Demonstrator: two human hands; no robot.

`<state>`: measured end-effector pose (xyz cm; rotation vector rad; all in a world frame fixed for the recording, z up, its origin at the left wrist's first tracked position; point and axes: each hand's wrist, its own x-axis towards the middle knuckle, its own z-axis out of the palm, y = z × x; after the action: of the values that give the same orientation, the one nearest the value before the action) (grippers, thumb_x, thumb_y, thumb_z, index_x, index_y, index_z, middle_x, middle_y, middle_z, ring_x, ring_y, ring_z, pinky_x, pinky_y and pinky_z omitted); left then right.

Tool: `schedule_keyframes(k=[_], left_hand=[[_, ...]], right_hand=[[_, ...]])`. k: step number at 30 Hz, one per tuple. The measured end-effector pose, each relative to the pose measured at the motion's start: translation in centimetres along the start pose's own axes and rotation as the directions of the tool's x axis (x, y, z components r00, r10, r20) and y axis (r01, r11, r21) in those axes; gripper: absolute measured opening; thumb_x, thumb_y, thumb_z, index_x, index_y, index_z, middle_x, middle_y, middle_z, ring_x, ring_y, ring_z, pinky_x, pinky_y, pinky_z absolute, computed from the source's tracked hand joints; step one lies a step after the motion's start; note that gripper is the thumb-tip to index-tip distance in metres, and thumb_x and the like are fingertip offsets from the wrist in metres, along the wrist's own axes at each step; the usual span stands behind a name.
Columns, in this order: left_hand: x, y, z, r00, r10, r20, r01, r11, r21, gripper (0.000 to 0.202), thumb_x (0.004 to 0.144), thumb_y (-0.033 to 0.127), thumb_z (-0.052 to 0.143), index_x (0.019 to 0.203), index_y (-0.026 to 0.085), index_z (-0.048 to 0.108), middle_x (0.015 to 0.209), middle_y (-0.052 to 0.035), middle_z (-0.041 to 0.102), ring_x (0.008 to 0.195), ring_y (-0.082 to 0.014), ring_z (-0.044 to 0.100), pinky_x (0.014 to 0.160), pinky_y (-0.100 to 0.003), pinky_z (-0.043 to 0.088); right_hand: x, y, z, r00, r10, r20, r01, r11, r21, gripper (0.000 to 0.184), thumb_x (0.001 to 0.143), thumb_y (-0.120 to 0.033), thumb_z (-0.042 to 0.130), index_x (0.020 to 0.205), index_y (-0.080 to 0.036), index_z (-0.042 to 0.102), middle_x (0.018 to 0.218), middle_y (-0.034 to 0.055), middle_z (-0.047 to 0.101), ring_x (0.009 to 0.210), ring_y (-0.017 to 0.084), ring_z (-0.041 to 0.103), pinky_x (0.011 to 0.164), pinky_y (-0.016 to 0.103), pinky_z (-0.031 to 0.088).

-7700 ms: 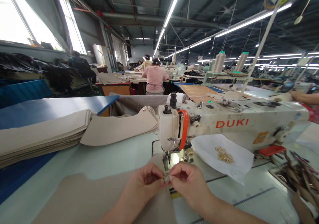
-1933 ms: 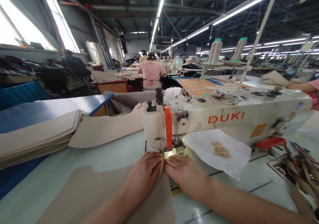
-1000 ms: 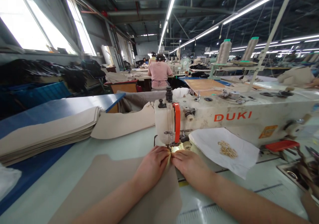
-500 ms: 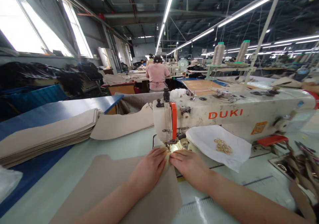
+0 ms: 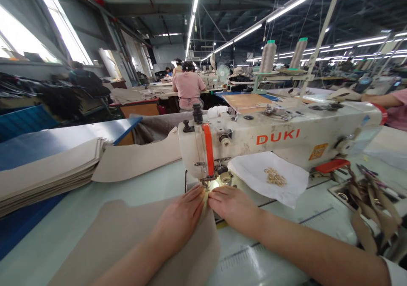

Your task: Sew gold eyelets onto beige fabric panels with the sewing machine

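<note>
— Left hand (image 5: 180,216) is laid flat, fingers stretched out, on the beige fabric panel (image 5: 127,239). The right hand (image 5: 233,205) is pressed down just beside it, equally flat, and nothing is seen to be gripped. The fingertips of both almost touch at the panel's far edge, low in the centre of the frame.

— And where is that edge placed?

— Directly below the head of the DUKI sewing machine (image 5: 280,137), at the lit spot by the presser foot (image 5: 207,179). The rest of the panel is spread toward the lower left over the pale surface (image 5: 143,188). From this it is judged that the edge is being set or guided for stitching.

— What is called for next?

— The edge would have to be kept straight and fed evenly, with the fingertips kept clear of the needle.

— What cannot be made out?

— The needle is lost behind fingers and glare, so it cannot be told whether it is down. Nor can it be told whether some small piece is pinned under the fingertips. The gold rings (image 5: 275,177) on the white sheet (image 5: 251,171), right of the head, are too small to be identified closely. The tray of strap pieces (image 5: 369,197) is cut off at the right edge, and the stack of cut panels (image 5: 47,171) at the left. Of a co-worker only a forearm (image 5: 380,99) is shown, upper right.
</note>
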<state>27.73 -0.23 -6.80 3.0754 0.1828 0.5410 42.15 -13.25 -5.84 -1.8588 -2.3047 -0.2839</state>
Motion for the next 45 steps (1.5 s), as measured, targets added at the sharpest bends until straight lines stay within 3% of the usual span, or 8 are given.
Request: schedule_keyframes(k=[6,15,24,35,45], left_hand=[[0.23,-0.15,0.06,1.0,0.003,-0.002,-0.002,1.0,0.012,0.037,0.093,0.022,0.034,0.118,0.011,0.06,0.124,-0.0125,0.062,0.115,-0.0209,0.058,0.1,-0.034,0.046],[0.48,-0.02,-0.05,0.999,-0.036,-0.01,0.035,0.998,-0.046,0.038,0.094,0.025,0.033,0.116,0.013,0.061,0.124,-0.0102,0.062,0.115,-0.0195,0.058,0.102,-0.033,0.044],[0.44,-0.03,0.09,0.999,-0.037,-0.003,0.037,0.999,-0.023,0.037,0.094,0.025,0.034,0.116,0.012,0.061,0.125,-0.0115,0.062,0.115,-0.0212,0.057,0.1,-0.036,0.046],[0.44,0.09,-0.07,1.0,-0.001,-0.018,0.002,1.0,0.028,0.038,0.094,0.023,0.033,0.115,0.011,0.061,0.122,-0.0117,0.064,0.113,-0.0202,0.059,0.099,-0.033,0.047],[0.6,0.05,0.14,0.999,-0.033,-0.038,0.031,0.997,-0.064,0.035,0.092,0.023,0.035,0.112,0.012,0.062,0.123,-0.0118,0.063,0.113,-0.0215,0.059,0.1,-0.034,0.047]], right_hand=[[0.25,0.26,0.02,1.0,0.023,0.001,-0.023,1.0,0.003,0.01,0.089,-0.011,0.053,0.091,-0.012,0.062,0.094,0.0081,0.064,0.093,0.02,0.055,0.086,0.031,0.043],[0.27,0.47,0.06,1.0,-0.002,-0.003,0.002,1.0,-0.014,0.009,0.089,-0.011,0.054,0.092,-0.011,0.062,0.095,0.008,0.065,0.094,0.02,0.055,0.088,0.031,0.042],[0.28,0.5,0.26,1.0,0.008,-0.006,-0.008,1.0,0.001,0.011,0.089,-0.01,0.052,0.094,-0.01,0.062,0.099,0.0088,0.065,0.099,0.02,0.055,0.091,0.03,0.041],[0.26,0.36,0.26,1.0,0.019,-0.014,-0.019,1.0,0.004,0.01,0.088,-0.009,0.053,0.094,-0.011,0.061,0.096,0.0088,0.065,0.097,0.02,0.056,0.091,0.031,0.042],[0.28,0.63,0.61,1.0,0.011,-0.011,-0.01,0.999,0.036,0.01,0.089,-0.011,0.054,0.095,-0.012,0.062,0.101,0.0094,0.065,0.101,0.02,0.055,0.093,0.032,0.042]])
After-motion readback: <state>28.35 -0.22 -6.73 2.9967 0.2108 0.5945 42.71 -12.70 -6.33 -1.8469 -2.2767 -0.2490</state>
